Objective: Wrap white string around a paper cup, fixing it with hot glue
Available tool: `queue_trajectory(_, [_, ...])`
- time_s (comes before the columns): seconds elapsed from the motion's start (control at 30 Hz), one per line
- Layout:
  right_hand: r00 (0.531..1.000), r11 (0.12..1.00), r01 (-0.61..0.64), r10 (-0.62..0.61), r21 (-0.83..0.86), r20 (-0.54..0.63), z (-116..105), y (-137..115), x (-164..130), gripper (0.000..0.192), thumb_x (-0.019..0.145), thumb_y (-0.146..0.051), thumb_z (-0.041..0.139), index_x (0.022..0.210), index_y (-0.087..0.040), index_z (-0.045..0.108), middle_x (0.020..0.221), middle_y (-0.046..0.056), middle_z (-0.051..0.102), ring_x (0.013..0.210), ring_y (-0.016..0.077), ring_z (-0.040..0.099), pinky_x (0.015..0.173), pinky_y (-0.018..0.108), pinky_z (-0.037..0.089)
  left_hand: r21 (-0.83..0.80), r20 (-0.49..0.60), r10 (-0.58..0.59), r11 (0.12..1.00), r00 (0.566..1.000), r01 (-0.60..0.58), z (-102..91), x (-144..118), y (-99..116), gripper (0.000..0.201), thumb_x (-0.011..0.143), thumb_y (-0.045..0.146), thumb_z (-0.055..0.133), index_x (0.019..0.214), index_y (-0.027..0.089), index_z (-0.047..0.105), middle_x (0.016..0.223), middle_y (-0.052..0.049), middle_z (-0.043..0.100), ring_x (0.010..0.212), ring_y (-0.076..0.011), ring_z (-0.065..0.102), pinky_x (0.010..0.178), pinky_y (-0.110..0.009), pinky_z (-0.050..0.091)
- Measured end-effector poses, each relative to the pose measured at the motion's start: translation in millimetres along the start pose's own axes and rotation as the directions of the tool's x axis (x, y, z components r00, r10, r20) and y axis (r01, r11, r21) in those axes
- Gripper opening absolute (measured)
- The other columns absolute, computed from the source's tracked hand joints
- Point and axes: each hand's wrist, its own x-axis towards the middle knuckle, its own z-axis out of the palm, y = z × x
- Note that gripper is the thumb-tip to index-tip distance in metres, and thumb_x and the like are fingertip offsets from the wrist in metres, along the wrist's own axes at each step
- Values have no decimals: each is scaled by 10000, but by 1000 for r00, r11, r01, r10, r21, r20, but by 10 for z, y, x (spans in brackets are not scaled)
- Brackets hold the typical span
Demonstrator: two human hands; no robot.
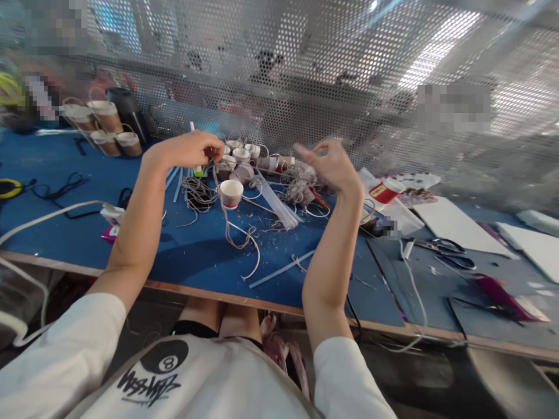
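My left hand (pixel 192 149) is raised above the blue table (pixel 52 227) with its fingers pinched on a pale cord (pixel 238 235). The cord hangs down from the hand and curls on the tabletop. A small paper cup (pixel 231 193) stands just below and to the right of that hand. My right hand (pixel 332 166) is lifted to the same height, blurred, with thumb and fingers loosely curled. Whether it holds anything is unclear. Between the hands sits a cluster of small cups (pixel 241 155) tangled with cord loops.
Cups with cord handles (pixel 105 119) and a black cylinder (pixel 127 109) stand back left. A cord coil (pixel 198 192), clear sticks (pixel 279 205), a red-labelled container (pixel 386 190), scissors (pixel 449 247) and white boards (pixel 456 226) lie around. A perforated metal screen (pixel 305 70) closes the back.
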Motion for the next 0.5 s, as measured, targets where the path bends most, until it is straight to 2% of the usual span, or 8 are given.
queue_trajectory(0.07, [999, 984, -14, 6, -176, -45, 118, -106, -9, 599, 585, -640, 846, 876, -226, 527, 771, 10, 538, 776, 196, 495, 655, 309, 357, -4, -74, 18, 1000, 997, -19, -6, -10, 23, 182, 636, 118, 463, 758, 156, 594, 825, -20, 617, 733, -116, 553, 716, -239, 438])
queue_trajectory(0.1, [1000, 966, -4, -3, -258, -28, 184, -166, -11, 613, 540, -618, 875, 873, -211, 559, 826, 29, 580, 807, 206, 521, 669, 311, 373, -9, -102, 23, 1000, 995, -24, -4, -11, 37, 189, 641, 118, 462, 767, 153, 599, 838, -26, 619, 744, -117, 556, 719, -239, 442])
queue_trajectory(0.17, [985, 942, 78, -23, -325, 170, 319, -283, -16, 544, 573, -607, 859, 845, -197, 628, 866, 42, 631, 813, 201, 549, 671, 306, 385, -22, -131, 33, 999, 991, -37, 11, -2, 66, 197, 650, 123, 464, 777, 152, 611, 845, -30, 617, 755, -120, 560, 735, -245, 454])
queue_trajectory(0.23, [926, 943, 164, -46, -289, 375, 446, -382, -22, 453, 656, -608, 812, 798, -198, 681, 780, 23, 636, 731, 165, 546, 633, 295, 372, -36, -130, 52, 998, 990, -57, 32, 17, 91, 194, 655, 130, 470, 780, 157, 615, 845, -25, 613, 761, -120, 562, 747, -247, 462])
queue_trajectory(0.3, [887, 954, 160, -26, -254, 462, 554, -447, -26, 421, 698, -605, 792, 761, -199, 697, 637, -7, 586, 605, 128, 505, 577, 288, 348, -52, -111, 65, 996, 992, -71, 53, 38, 109, 181, 655, 128, 472, 770, 163, 608, 845, -18, 608, 756, -116, 561, 744, -242, 462])
queue_trajectory(0.4, [910, 957, 59, 65, -283, 410, 657, -468, -8, 434, 730, -576, 794, 632, -188, 626, 520, -17, 537, 487, 104, 472, 526, 282, 352, -71, -72, 72, 995, 995, -77, 69, 59, 120, 164, 653, 121, 474, 757, 165, 592, 846, -16, 604, 745, -114, 565, 735, -242, 463])
queue_trajectory(0.5, [973, 933, -27, 107, -358, 205, 647, -393, 40, 500, 834, -514, 723, 515, -196, 505, 501, 13, 549, 480, 113, 495, 548, 293, 400, -83, -51, 74, 993, 996, -78, 65, 56, 124, 155, 664, 122, 480, 764, 165, 590, 852, -16, 604, 742, -113, 571, 754, -252, 475])
